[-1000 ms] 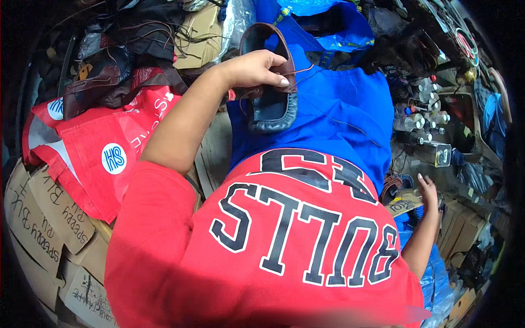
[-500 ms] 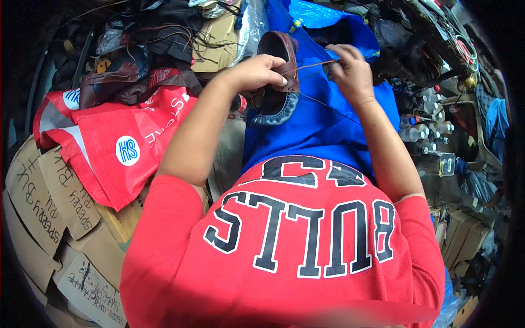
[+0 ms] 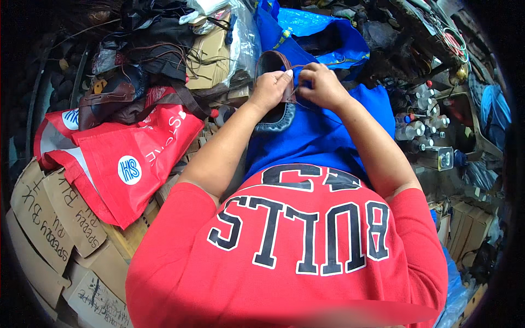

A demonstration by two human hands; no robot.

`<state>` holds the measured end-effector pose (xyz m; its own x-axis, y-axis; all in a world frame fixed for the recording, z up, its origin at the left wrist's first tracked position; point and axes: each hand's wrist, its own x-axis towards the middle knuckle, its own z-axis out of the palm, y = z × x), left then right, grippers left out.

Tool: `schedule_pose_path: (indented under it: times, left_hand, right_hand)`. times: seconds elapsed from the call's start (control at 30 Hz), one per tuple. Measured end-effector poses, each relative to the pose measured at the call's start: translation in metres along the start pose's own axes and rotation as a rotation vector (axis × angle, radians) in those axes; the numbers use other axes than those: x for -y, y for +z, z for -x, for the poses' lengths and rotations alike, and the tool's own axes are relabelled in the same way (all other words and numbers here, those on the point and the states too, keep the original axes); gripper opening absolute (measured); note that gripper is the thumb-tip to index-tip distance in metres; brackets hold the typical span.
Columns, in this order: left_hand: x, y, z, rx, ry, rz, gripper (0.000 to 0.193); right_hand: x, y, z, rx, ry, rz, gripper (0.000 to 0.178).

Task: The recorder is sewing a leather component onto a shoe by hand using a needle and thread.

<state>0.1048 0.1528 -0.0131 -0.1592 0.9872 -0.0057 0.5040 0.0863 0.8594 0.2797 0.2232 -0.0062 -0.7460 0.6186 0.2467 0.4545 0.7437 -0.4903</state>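
Observation:
Across my lap, over blue cloth (image 3: 328, 131), lies a brown and dark-blue boat shoe (image 3: 278, 121). My left hand (image 3: 272, 89) is closed on the middle of it, with the thumb on the side wall. Close beside the shoe's right edge, my right hand (image 3: 322, 87) has its fingers curled in a pinch on a thin brown lace (image 3: 298, 66). The lace runs between the shoe and the fingers, and a stretch of it shows past the knuckles. My fingers hide the spot where they meet the shoe's side.
A similar shoe (image 3: 109, 97) rests on a red bag (image 3: 158, 147) at left, above cardboard boxes (image 3: 41, 218). Loose laces lie on brown cardboard (image 3: 210, 60) at the far left. Several clear bottles (image 3: 424, 128) stand at right. A blue bag (image 3: 333, 33) gapes beyond my hands.
My right hand has come down and left, from holding the lace stretched away to close beside the shoe. The shoe and my left hand sit slightly lower in view.

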Motion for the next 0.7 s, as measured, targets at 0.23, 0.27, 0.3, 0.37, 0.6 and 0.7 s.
schedule_pose_path:
  times: [0.23,0.27,0.3,0.37,0.6,0.7]
  left_hand:
    - [0.001,-0.001,0.001,-0.086,0.050,-0.113,0.046]
    - [0.002,0.000,0.000,-0.080,0.055,-0.113,0.046]
    - [0.003,-0.001,-0.003,-0.120,0.045,-0.125,0.046]
    - [0.012,-0.011,-0.007,-0.096,-0.082,-0.115,0.043]
    - [0.010,-0.022,-0.015,0.344,-0.180,0.271,0.027]
    - [0.009,-0.056,-0.004,0.575,-0.121,0.362,0.021]
  right_hand:
    - [0.032,-0.017,-0.029,-0.467,0.516,-1.449,0.045]
    - [0.033,-0.014,-0.021,-0.303,0.431,-1.610,0.045]
    - [0.034,-0.012,-0.012,-0.133,0.341,-1.760,0.046]
    - [0.039,-0.017,0.020,-0.041,0.338,-1.350,0.045]
    - [0.024,-0.091,0.062,-0.132,0.402,-0.688,0.030]
    - [0.018,-0.159,0.110,0.019,0.307,0.058,0.021]
